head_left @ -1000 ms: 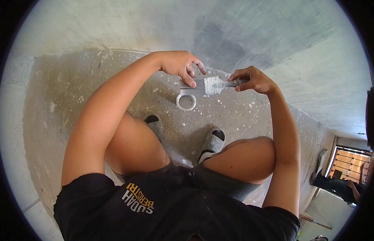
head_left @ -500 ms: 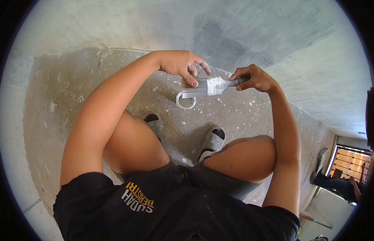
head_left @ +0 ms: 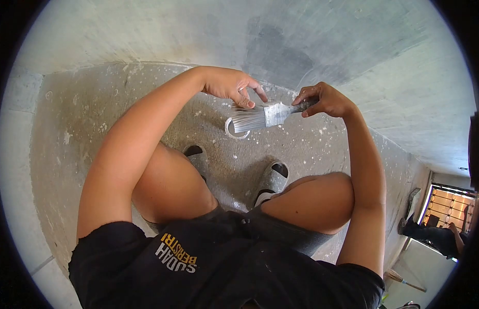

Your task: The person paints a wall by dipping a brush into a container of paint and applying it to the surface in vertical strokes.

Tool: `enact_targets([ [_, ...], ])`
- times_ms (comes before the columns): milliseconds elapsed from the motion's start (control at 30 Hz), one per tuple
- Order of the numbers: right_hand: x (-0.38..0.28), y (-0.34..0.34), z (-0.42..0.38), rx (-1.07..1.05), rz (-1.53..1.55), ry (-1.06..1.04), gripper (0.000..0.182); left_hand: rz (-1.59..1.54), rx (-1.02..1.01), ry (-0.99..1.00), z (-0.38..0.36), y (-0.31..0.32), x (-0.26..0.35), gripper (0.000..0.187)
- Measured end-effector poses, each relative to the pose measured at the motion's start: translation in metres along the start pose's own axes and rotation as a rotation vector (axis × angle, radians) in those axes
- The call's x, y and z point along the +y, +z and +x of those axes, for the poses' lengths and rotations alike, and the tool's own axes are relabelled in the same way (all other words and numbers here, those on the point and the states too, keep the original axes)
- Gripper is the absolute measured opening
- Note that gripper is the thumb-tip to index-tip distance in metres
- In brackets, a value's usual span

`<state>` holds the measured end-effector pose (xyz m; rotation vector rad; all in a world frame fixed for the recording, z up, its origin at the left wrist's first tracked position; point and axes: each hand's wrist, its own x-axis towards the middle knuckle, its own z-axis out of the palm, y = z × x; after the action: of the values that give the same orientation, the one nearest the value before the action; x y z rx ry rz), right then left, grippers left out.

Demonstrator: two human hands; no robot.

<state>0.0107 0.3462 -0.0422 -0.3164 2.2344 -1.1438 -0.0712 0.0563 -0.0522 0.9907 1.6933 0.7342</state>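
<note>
My right hand [head_left: 327, 101] grips the dark handle of a wide paintbrush [head_left: 274, 113] between thumb and fingers. The brush points left, its ferrule crusted with white paint and its pale bristles fanned out. At the upper edge of those bristles is my left hand [head_left: 234, 86], thumb and fingers apart, the thumb against or very near them. A ring-shaped white rim of a small paint container [head_left: 230, 131] shows on the floor below the bristles, which partly cover it. The container's contents are mostly hidden.
A grey wall [head_left: 352, 41] with a darker damp-looking patch rises just beyond my hands. The concrete floor [head_left: 311, 149] is speckled with paint. My slippered feet stand near the container. Far right are a person [head_left: 435, 239], a window grille [head_left: 448, 208] and a broom [head_left: 401, 279].
The bristles have spread from a straight block into a loose fan and tipped slightly downward. My left thumb has shifted slightly up and left along their edge. My right hand keeps its hold.
</note>
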Motion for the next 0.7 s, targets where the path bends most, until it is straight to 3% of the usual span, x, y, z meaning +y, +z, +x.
enact_targets([
  [300, 0.01, -0.001, 0.009, -0.033, -0.048, 0.008, 0.035, 0.066, -0.076, -0.022, 0.005, -0.004, -0.01, 0.065],
  [500, 0.018, 0.008, 0.019, -0.033, -0.142, 0.097, 0.035, 0.092, 0.009, -0.204, 0.01, 0.005, -0.017, 0.064],
  [567, 0.026, 0.014, 0.023, -0.031, -0.183, 0.09, 0.035, 0.338, 0.061, -0.276, 0.014, 0.006, -0.025, 0.065],
  [700, 0.04, 0.031, 0.037, -0.039, -0.328, 0.068, 0.033, 0.532, 0.085, -0.352, 0.017, 0.002, -0.051, 0.064],
])
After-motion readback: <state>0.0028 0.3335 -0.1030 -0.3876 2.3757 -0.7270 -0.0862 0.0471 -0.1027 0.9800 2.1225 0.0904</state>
